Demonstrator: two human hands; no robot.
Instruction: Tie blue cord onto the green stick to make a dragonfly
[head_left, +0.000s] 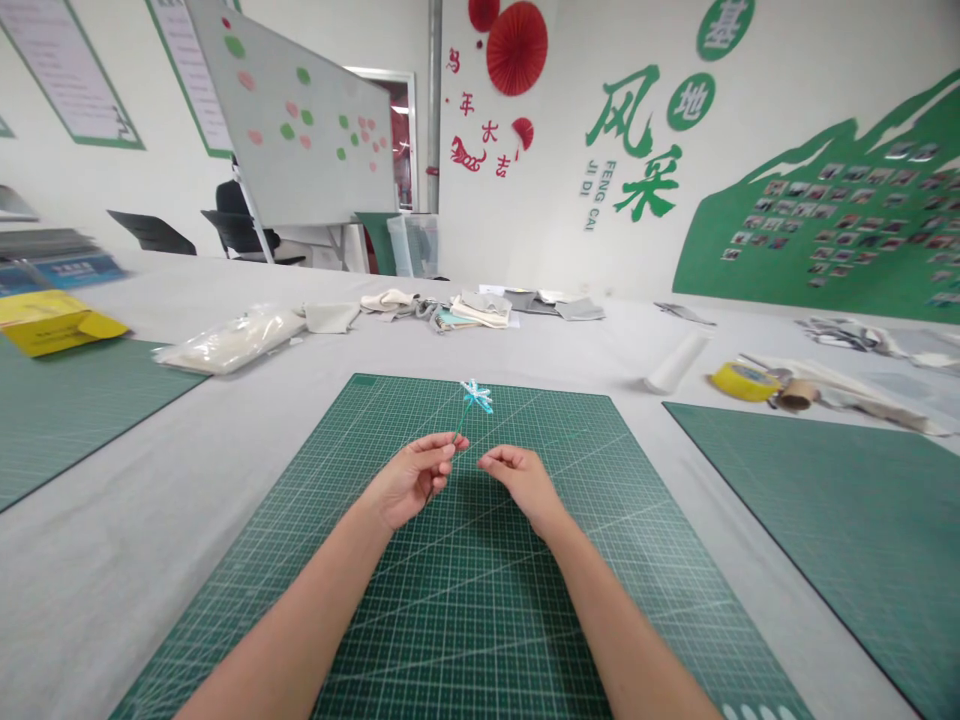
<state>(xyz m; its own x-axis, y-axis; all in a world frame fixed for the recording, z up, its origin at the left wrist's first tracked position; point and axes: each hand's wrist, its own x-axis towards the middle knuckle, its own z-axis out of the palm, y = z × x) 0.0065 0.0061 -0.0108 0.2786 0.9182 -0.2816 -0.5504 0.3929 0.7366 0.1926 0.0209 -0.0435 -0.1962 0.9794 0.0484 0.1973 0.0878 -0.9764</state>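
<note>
A small craft flower (475,396) with blue and white petals stands upright on a thin green stem, above the far part of a green cutting mat (480,620). The fingers of my left hand (416,474) pinch the stem below the petals. Just to the right, my right hand (523,484) is held with thumb and forefinger pressed together, apart from the flower. Whether anything thin is between those fingertips is too small to make out.
More cutting mats lie at the left (90,400) and right (840,510). A yellow box (60,322), a clear plastic bag (232,340) and folded cloths (480,310) sit further back. Yellow tape (744,381) and a cardboard roll (796,395) are at the right.
</note>
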